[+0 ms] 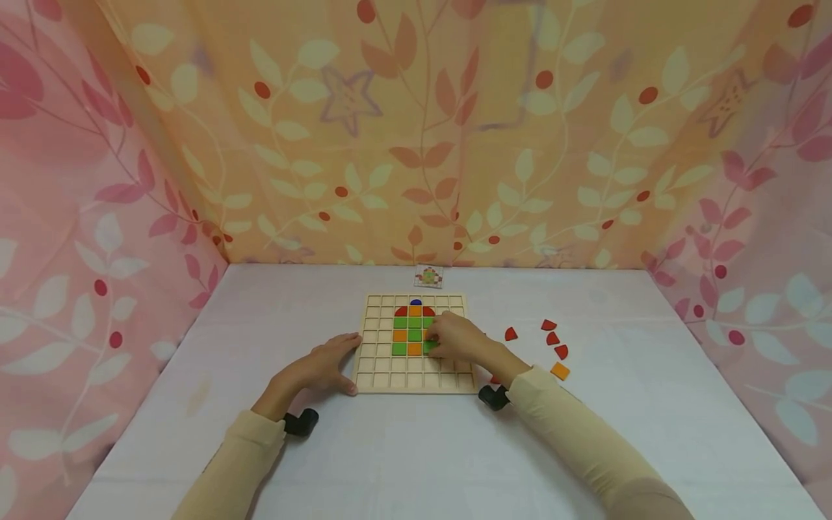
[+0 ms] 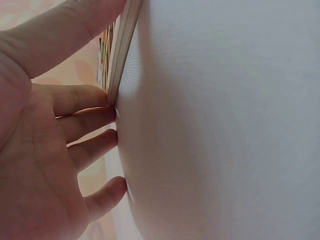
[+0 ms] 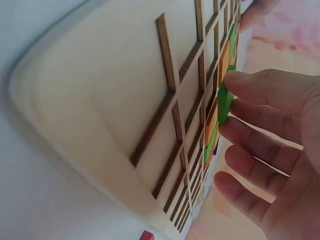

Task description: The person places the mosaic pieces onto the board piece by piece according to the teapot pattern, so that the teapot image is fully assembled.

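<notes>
A wooden grid board lies on the white table. My left hand rests at its left edge, thumb at the near corner and fingers spread against the side, seen close in the left wrist view. Between thumb and fingers my right hand pinches a green square tile, tilted at the right side of the tile pattern. That pattern has green squares, orange squares, red rounded pieces and a blue rounded piece on top. My right fingers hide part of its right column.
Several red quarter-round pieces and an orange square lie right of the board. Another red piece is partly hidden by my right wrist. A small picture card lies behind the board. Patterned curtains enclose the table.
</notes>
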Demonstrator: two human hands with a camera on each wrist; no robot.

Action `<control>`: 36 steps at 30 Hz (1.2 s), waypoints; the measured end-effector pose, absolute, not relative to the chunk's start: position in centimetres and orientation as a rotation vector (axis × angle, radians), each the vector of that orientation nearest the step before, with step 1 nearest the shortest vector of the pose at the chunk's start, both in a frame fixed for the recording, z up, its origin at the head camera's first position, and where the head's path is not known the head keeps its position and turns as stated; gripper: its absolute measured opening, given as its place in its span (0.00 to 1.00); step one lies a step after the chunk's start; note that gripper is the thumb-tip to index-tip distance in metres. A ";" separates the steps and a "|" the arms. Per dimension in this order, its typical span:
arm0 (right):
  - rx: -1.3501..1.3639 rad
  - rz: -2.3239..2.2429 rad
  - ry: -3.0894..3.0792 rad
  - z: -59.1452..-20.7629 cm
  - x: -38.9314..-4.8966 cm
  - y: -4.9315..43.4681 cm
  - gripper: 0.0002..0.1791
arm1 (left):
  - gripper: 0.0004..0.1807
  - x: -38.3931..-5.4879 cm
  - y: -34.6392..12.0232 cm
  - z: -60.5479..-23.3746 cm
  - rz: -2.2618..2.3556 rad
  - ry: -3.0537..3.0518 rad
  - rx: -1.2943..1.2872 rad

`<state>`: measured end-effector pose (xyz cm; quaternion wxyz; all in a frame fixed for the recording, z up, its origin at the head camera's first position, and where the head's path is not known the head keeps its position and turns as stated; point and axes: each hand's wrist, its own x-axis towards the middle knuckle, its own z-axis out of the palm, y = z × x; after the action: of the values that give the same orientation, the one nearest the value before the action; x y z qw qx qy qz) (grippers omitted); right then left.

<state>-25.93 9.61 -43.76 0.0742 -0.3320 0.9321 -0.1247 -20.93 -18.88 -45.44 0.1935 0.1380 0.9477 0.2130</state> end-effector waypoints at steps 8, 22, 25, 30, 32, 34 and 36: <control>-0.968 -0.327 2.797 -44.1 -26.0 9.4 0.13 | 0.56 -21.0 -18.8 -45.4 0.588 2.662 0.402; -0.950 -0.412 2.773 -43.7 -26.0 10.2 0.12 | 0.56 -20.9 -18.6 -45.1 0.600 2.658 0.384; -0.927 -0.480 2.776 -42.9 -26.2 11.2 0.12 | 0.56 -20.8 -18.7 -45.1 0.610 2.658 0.391; -0.890 -0.509 2.793 -41.8 -25.9 13.2 0.12 | 0.55 -20.8 -18.8 -45.1 0.618 2.659 0.409; -0.876 -0.526 2.794 -41.6 -25.6 14.1 0.12 | 0.55 -20.8 -18.9 -45.1 0.618 2.658 0.406; -0.874 -0.540 2.802 -41.5 -25.2 15.0 0.12 | 0.55 -20.8 -18.9 -45.2 0.617 2.658 0.413; -0.858 -0.563 2.813 -41.4 -24.8 16.1 0.12 | 0.55 -20.8 -18.9 -45.2 0.616 2.657 0.415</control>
<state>-24.79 16.08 -41.39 0.0737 -0.2857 0.9369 -0.1875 -20.75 -18.88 -45.19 0.1902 0.1477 0.9455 0.2193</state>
